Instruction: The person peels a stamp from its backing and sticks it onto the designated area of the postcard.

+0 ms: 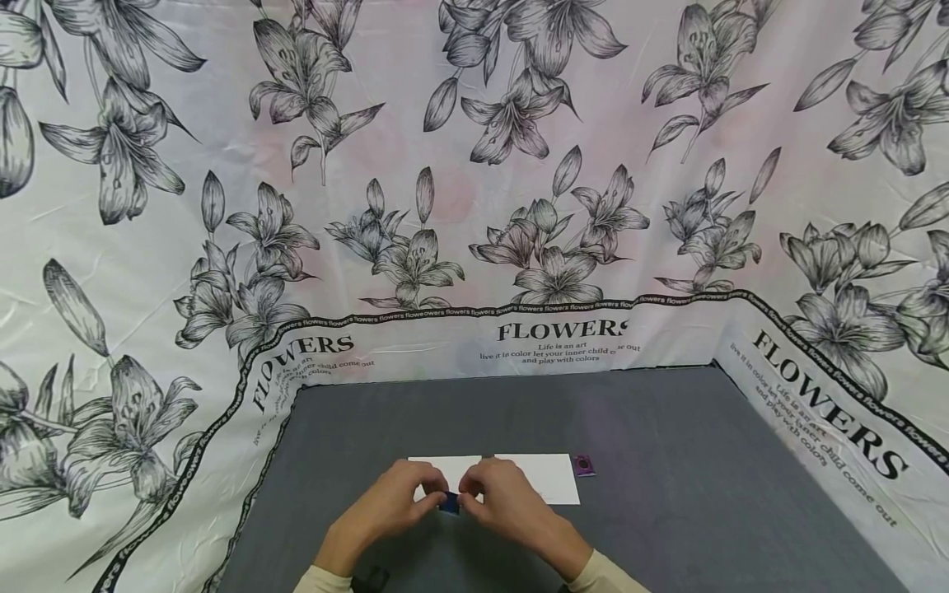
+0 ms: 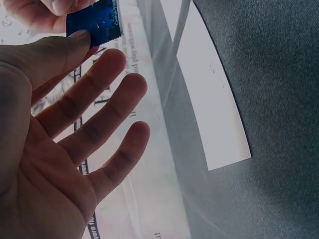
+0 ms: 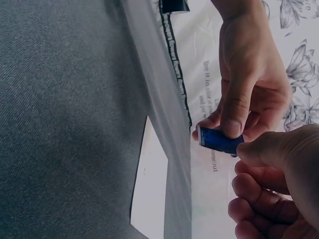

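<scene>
A small blue packet (image 1: 449,503) with a serrated edge is held up between both hands, close over the near side of the white cards. My left hand (image 1: 385,504) pinches one side between thumb and index finger; its other three fingers are spread apart in the left wrist view. The opposite side is pinched by my right hand (image 1: 511,504), whose other fingers curl in below. Small print runs along one edge of the blue packet (image 2: 102,22) in the left wrist view. In the right wrist view the packet (image 3: 217,140) spans both thumbs.
Two white cards, a left one (image 1: 460,465) and a right one (image 1: 552,478), lie side by side on the dark grey table (image 1: 652,445). A small purple packet (image 1: 584,466) lies by the right card's edge. A white flower-print curtain (image 1: 415,346) encloses the table's back and sides.
</scene>
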The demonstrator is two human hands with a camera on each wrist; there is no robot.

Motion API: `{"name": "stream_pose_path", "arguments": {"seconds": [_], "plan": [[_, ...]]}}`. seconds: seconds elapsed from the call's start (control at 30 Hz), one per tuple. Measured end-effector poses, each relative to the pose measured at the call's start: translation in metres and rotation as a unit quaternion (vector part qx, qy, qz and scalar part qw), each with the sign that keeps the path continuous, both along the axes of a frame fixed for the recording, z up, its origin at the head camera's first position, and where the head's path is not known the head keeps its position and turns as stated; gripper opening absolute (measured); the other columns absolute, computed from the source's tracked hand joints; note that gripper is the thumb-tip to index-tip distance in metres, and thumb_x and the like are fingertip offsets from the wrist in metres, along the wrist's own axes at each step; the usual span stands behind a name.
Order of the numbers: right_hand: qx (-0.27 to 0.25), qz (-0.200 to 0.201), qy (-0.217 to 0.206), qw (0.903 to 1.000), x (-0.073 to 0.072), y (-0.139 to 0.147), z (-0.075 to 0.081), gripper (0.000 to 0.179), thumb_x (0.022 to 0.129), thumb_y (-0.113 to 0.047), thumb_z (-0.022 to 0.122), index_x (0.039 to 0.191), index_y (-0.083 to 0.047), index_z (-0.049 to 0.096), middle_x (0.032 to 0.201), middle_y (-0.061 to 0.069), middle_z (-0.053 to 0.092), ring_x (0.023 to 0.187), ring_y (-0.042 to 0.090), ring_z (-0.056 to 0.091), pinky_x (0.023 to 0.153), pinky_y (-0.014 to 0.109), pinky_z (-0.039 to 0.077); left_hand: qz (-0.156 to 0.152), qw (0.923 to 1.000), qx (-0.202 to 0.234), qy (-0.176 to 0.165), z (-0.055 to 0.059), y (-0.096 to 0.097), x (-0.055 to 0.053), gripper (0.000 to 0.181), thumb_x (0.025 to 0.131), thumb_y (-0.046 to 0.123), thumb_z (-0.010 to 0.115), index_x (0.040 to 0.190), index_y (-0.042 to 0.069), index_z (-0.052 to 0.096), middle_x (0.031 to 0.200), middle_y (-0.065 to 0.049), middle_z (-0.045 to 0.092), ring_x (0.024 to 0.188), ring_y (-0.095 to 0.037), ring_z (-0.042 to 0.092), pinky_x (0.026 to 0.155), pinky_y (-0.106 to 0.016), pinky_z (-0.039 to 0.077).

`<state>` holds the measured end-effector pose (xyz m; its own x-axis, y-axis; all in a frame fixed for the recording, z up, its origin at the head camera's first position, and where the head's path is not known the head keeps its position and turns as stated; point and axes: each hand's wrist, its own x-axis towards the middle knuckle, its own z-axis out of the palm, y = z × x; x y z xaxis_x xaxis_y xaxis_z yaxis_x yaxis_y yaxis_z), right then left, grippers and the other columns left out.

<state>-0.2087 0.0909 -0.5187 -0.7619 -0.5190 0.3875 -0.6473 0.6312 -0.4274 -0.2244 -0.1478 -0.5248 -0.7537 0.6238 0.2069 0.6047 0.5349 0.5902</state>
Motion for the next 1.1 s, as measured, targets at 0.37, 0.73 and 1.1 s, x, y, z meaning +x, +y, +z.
{"name": "stream_pose_path", "arguments": {"seconds": [0.37, 0.73, 1.1], "plan": [[-0.003, 0.02, -0.003, 0.9998, 0.0013, 0.0008, -0.0071, 0.005, 0.09, -0.01, 0.086, 0.089, -0.012, 0.082, 0.08, -0.006, 0.073, 0.075, -0.002, 0.058, 0.071, 0.018, 0.051, -0.004, 0.9999, 0.012, 0.005, -0.0005, 0.0016, -0.0013, 0.011, 0.101, 0.009, 0.078, 0.098, 0.019, 0.08, 0.089, 0.012, 0.074, 0.082, 0.005, 0.064, 0.081, -0.039, 0.062], [-0.015, 0.017, 0.016, 0.9996, 0.001, -0.002, -0.0046, 0.005, 0.092, -0.01, 0.085, 0.092, -0.014, 0.082, 0.083, -0.006, 0.075, 0.077, 0.0, 0.061, 0.074, 0.021, 0.055, 0.051, 0.9985, 0.018, -0.005, 0.0017, 0.0046, -0.0008, 0.002, 0.105, 0.021, 0.076, 0.105, 0.019, 0.075, 0.093, 0.013, 0.073, 0.085, 0.0, 0.066, 0.076, -0.033, 0.059], [-0.03, 0.017, 0.029, 0.999, 0.0012, -0.0031, -0.0037, 0.005, 0.092, -0.009, 0.084, 0.093, -0.013, 0.082, 0.086, -0.008, 0.074, 0.08, 0.001, 0.061, 0.075, 0.022, 0.055, 0.052, 0.9983, 0.024, 0.008, 0.002, 0.0061, -0.0017, 0.01, 0.105, 0.018, 0.073, 0.097, 0.017, 0.078, 0.081, 0.012, 0.074, 0.074, 0.003, 0.063, 0.073, -0.029, 0.055]]}}
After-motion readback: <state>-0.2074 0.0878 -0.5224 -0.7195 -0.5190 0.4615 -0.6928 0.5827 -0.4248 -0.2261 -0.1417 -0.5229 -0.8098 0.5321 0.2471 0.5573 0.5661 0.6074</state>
